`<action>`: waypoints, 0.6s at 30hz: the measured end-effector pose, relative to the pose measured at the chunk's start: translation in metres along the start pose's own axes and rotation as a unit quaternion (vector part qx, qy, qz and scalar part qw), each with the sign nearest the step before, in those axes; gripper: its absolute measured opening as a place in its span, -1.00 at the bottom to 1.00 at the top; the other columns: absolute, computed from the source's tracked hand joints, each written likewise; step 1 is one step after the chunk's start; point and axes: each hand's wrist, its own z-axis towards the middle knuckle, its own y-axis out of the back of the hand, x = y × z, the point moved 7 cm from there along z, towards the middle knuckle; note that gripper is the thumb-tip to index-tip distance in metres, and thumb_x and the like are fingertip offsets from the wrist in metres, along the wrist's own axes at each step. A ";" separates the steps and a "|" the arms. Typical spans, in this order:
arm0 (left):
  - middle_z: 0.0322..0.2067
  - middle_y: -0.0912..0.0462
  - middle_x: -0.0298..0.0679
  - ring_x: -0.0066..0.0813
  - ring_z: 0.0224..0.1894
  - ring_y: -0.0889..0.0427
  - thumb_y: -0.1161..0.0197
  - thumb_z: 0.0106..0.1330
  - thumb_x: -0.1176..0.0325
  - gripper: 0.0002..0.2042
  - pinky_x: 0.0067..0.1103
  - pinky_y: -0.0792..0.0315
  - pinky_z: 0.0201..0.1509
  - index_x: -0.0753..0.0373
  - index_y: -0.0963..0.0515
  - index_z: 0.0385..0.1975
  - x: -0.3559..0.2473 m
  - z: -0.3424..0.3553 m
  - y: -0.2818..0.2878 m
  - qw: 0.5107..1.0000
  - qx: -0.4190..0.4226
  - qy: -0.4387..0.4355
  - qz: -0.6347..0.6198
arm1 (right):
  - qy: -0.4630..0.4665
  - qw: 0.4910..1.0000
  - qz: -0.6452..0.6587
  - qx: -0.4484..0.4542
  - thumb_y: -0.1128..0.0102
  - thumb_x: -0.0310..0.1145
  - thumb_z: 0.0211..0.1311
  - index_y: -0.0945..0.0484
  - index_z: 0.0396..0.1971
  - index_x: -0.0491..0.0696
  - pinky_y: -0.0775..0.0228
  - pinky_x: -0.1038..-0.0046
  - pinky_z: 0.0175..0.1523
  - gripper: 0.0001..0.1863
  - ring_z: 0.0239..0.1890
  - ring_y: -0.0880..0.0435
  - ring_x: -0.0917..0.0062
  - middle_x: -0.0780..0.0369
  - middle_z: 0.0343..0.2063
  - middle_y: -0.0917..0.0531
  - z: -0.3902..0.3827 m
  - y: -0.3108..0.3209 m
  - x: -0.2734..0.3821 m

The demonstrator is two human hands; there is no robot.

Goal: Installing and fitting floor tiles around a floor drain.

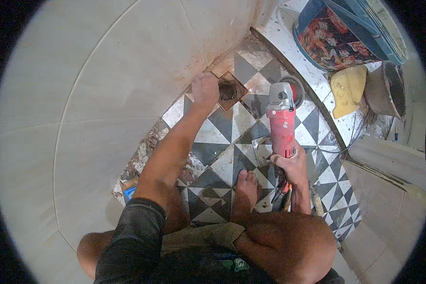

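My right hand (294,165) is wrapped round the rear of a red angle grinder (282,130). The grinder's grey metal head points away from me, and its round disc (297,91) sits on the right side of the head, above the tiled floor. My left hand (205,90) is down by the wall, at the left edge of a square drain hole (228,91). Its fingertips are hidden, and I cannot make out anything held in it. The hole has a rusty brown rim and a dark, rough inside.
Black-and-white patterned tiles (217,125) cover the floor, with broken rubble (146,149) along the left wall. A blue bucket (312,38), a yellow piece (348,90) and a dirty container (386,90) stand beyond the right ledge. A cable (329,151) crosses the floor near my bare foot (246,194).
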 end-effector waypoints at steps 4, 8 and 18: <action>-0.32 -0.65 -0.05 -0.20 -0.21 -0.68 -0.20 0.18 0.40 -0.75 -0.43 -0.57 -0.18 0.41 -0.54 -0.20 0.000 0.009 -0.003 0.999 0.018 -0.034 -0.022 | 0.012 1.000 0.017 -0.001 -0.38 -0.40 -0.20 -0.55 -0.13 -0.17 -0.40 0.54 -0.10 -0.50 -0.31 -0.53 0.63 0.33 -0.35 -0.61 -0.001 0.001 0.004; -0.34 -0.66 -0.05 -0.18 -0.25 -0.70 -0.22 0.15 0.42 -0.71 -0.41 -0.59 -0.19 0.42 -0.50 -0.16 -0.006 0.014 0.014 0.999 -0.012 -0.016 -0.037 | -0.003 1.000 0.012 0.007 -0.37 -0.41 -0.21 -0.55 -0.14 -0.18 -0.39 0.54 -0.11 -0.51 -0.32 -0.53 0.64 0.33 -0.35 -0.61 -0.001 0.004 -0.003; -0.27 -0.65 0.09 -0.01 -0.13 -0.67 -0.28 0.06 0.42 -0.65 -0.27 -0.55 -0.02 0.40 -0.51 -0.13 -0.001 -0.004 0.041 0.989 0.101 -0.070 -0.081 | -0.038 0.997 0.066 0.032 -0.37 -0.42 -0.20 -0.55 -0.14 -0.17 -0.40 0.54 -0.12 -0.51 -0.30 -0.54 0.65 0.35 -0.34 -0.61 -0.004 0.013 0.009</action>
